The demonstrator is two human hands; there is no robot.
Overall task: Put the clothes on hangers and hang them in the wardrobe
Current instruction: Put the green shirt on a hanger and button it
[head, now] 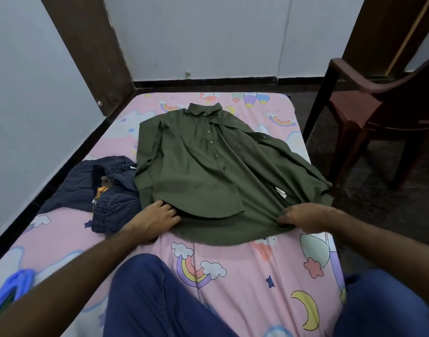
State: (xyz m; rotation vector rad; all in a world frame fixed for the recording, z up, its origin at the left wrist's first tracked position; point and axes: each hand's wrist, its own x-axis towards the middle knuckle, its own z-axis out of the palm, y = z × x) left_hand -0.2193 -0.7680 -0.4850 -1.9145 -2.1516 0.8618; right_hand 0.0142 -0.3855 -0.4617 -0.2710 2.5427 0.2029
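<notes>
I note the green shirt lying flat mid-bed. My left hand and right hand each pinch its near hem. Soft, light, limp; I judge the shoulders the better hold.

My arms are bare from the forearms down, with no sleeves, watch or rings showing on my left hand or right hand. I am wearing dark blue trousers of a denim-like cloth with a visible seam.
</notes>
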